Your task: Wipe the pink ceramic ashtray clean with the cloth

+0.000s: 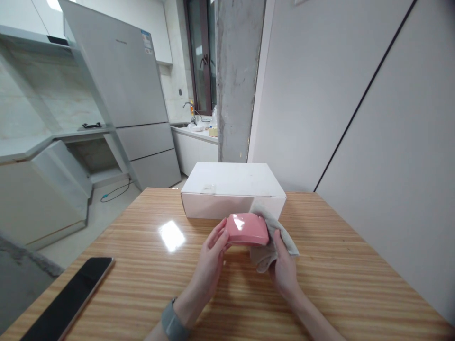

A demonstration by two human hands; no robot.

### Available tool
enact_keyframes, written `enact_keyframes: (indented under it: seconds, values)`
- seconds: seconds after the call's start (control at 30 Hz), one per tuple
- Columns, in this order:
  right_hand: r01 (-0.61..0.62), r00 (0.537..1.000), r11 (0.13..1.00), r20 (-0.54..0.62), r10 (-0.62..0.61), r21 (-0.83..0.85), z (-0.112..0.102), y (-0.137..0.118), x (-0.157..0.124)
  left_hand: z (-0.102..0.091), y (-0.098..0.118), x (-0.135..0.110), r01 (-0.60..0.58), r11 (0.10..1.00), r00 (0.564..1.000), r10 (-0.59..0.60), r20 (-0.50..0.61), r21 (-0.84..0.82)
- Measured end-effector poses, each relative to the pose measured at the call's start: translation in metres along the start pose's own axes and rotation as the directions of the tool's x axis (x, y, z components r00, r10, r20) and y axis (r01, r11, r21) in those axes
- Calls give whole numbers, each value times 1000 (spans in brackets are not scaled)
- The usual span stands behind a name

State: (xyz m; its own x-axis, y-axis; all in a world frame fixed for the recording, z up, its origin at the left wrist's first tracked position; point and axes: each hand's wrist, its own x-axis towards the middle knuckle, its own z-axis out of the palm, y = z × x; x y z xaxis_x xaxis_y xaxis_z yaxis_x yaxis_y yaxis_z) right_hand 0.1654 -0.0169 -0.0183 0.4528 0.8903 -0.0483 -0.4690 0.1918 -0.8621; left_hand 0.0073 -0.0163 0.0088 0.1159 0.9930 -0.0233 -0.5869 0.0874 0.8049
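Note:
A glossy pink bowl (247, 229) is held up over the wooden table, tilted so that its outer side faces me. My left hand (213, 251) grips its left end, thumb in front and fingers behind. A grey cloth (263, 258) drapes over the bowl's right end and hangs below it. My right hand (285, 265) is closed on this cloth, pressing it against the bowl's right side. The fingers behind the cloth are hidden. The inside of the bowl does not show.
A white cardboard box (232, 182) stands on the wooden table (142, 279) just behind my hands. At the front left lies a black phone (71, 300). Beyond the table are a tall fridge (121, 80), a sink counter with a tap (194, 111), and a concrete pillar (238, 80).

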Motion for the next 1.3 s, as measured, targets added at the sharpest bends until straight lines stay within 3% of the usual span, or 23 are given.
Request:
enact_keyframes:
  seconds: [0.1, 0.27, 0.33, 0.43, 0.5, 0.57, 0.63, 0.8, 1.0, 1.17, 1.3]
  values:
    - [-24, 996, 999, 85, 22, 26, 8, -5, -4, 0, -2, -1, -7, 999, 1000, 7, 8, -44]
    - [-64, 987, 997, 151, 58, 37, 13, -15, -12, -1, -3, -5, 198, 973, 963, -170, 210, -117]
    - [-80, 986, 996, 152, 72, 49, 13, -16, -11, 1, 0, -7, 223, 968, 951, -191, 243, -111]
    - [-93, 990, 993, 118, 84, 76, 11, -13, -10, 6, 5, -9, 144, 988, 979, -133, 157, -64]
    - [-99, 993, 992, 78, 93, 75, 8, -9, -9, 9, 6, -9, 61, 998, 997, -61, 42, 0]
    - [-111, 994, 993, 28, 109, 50, 4, -4, -9, 10, 5, -9, -12, 996, 997, 18, -71, 83]
    - [-107, 994, 994, -9, 107, 7, 1, 1, -8, 10, 4, -8, -50, 989, 991, 67, -118, 140]
    - [-31, 999, 999, -19, 30, -24, 0, 2, -4, 8, 8, -7, 24, 1000, 999, -23, -34, 19]
    - [-161, 983, 983, 98, 153, 83, 13, -11, -6, 5, 6, -6, -15, 998, 1000, 15, 8, 56]
    - [-191, 974, 977, 142, 176, 92, 14, -9, -8, 6, 4, -9, 159, 984, 972, -141, 191, -84]
    - [-175, 975, 976, 163, 153, 126, 16, -10, -10, 10, 9, -11, 108, 992, 989, -101, 107, -65]
